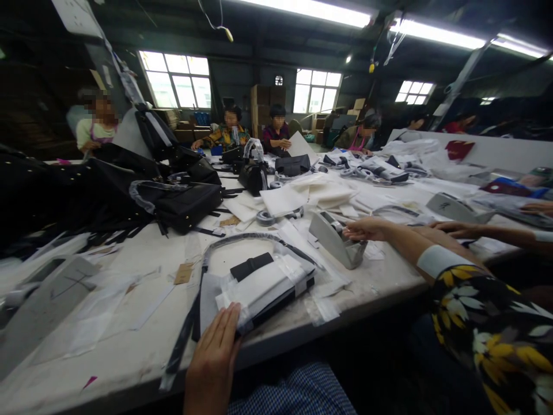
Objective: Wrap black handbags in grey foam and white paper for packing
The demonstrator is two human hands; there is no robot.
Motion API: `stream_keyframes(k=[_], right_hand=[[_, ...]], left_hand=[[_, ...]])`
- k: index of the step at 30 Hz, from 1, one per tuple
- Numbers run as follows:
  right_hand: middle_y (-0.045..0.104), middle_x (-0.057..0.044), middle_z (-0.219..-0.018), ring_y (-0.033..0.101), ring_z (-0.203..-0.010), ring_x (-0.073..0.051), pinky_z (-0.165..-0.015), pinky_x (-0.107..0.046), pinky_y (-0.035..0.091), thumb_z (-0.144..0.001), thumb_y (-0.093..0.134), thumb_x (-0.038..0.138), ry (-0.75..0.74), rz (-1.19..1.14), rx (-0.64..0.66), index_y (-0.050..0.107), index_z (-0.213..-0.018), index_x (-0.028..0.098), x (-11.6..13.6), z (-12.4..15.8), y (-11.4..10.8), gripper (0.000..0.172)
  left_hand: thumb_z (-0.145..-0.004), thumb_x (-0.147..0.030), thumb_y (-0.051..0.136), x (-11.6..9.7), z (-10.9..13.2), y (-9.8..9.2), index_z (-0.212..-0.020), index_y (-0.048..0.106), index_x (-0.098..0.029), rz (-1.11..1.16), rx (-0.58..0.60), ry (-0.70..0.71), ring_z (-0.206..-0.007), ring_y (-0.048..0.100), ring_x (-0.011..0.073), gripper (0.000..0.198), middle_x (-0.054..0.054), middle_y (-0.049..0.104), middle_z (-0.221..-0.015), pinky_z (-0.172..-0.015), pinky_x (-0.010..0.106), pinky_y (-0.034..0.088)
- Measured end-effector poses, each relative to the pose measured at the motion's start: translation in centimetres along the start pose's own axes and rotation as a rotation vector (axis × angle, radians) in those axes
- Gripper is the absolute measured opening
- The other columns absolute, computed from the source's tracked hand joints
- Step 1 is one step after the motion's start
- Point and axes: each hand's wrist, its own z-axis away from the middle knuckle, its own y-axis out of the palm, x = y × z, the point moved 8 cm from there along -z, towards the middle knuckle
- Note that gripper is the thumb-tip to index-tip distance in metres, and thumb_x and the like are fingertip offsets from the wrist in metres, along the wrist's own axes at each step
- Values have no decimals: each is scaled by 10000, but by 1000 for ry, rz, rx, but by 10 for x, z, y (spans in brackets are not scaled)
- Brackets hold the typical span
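Observation:
My left hand (215, 351) lies with its fingers stretched out and together on the near left corner of a black handbag (276, 300). The bag lies flat at the table's front edge. White wrapping paper (263, 282) and clear film cover its upper side. A small black piece (252, 266) shows on top. The long strap (242, 237), wrapped in clear plastic, loops behind the bag and down its left side. My right hand is out of view. Blue checked cloth (298, 392) shows below the table edge.
A co-worker's floral sleeve (479, 328) extends from the right, with that person's hand (367, 229) at a grey tape dispenser (337, 239). Another dispenser (47, 317) stands left. Black bags (185, 204) are piled beyond, near white foam sheets (283, 199). Several people sit across the table.

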Motion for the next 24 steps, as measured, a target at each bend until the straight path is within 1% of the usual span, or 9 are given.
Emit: stream_keyframes(k=[4, 7, 11, 14, 17, 19, 22, 24], right_hand=[[764, -132, -894, 741, -779, -177, -751, -246, 630, -898, 661, 316, 8, -60, 9, 706, -848, 135, -1, 21, -17, 193], [762, -129, -994, 739, -847, -174, -796, -222, 620, -900, 657, 316, 10, -94, 13, 730, -857, 147, -10, 47, -31, 190], [751, -149, -1064, 727, -959, -235, -841, -275, 621, -819, 743, 351, 8, -115, 4, 750, -884, 152, -41, 74, -35, 210], [747, -152, -1068, 727, -936, -235, -832, -298, 621, -745, 801, 370, -20, -123, -62, 748, -899, 153, -71, 78, -29, 271], [743, -145, -1066, 723, -861, -199, -778, -283, 616, -701, 818, 439, -62, -114, -134, 738, -911, 160, -96, 68, -19, 358], [746, -143, -1036, 707, -786, -176, -691, -264, 603, -682, 805, 519, -107, -88, -187, 733, -906, 161, -106, 61, -15, 428], [753, -142, -917, 651, -650, -156, -545, -250, 535, -645, 772, 628, -188, -5, -266, 733, -863, 147, -109, 59, -16, 529], [752, -118, -837, 606, -577, -145, -504, -256, 488, -636, 752, 658, -247, 70, -290, 742, -848, 151, -104, 67, -17, 549]], left_hand=[[-970, -161, 466, 1, 1, 6, -1566, 232, -212, -23, 70, -6, -1226, 602, 249, 642, 69, 597, -1402, -1001, 373, 494], [-972, -162, 471, 2, 1, 6, -1569, 220, -214, -14, 80, -9, -1242, 590, 243, 649, 62, 593, -1406, -1019, 364, 479], [-965, -142, 478, 3, 1, 3, -1570, 218, -235, 3, 70, -19, -1222, 605, 243, 665, 56, 597, -1403, -1008, 360, 481], [-965, -148, 487, 2, -1, 2, -1570, 216, -241, 8, 69, -10, -1212, 612, 243, 669, 57, 605, -1394, -1005, 358, 482], [-969, -154, 487, 1, -2, 2, -1573, 203, -226, -4, 75, -1, -1215, 610, 241, 672, 69, 608, -1389, -1009, 358, 479], [-971, -152, 480, 0, -2, 2, -1573, 199, -216, -18, 82, 3, -1217, 608, 241, 668, 74, 604, -1393, -1003, 360, 482], [-970, -152, 479, 1, -1, 1, -1570, 210, -214, -27, 82, 2, -1211, 612, 242, 661, 71, 600, -1397, -994, 366, 487], [-968, -156, 485, 3, 0, 0, -1564, 236, -221, -21, 73, -8, -1202, 619, 242, 650, 67, 601, -1396, -984, 364, 493]])
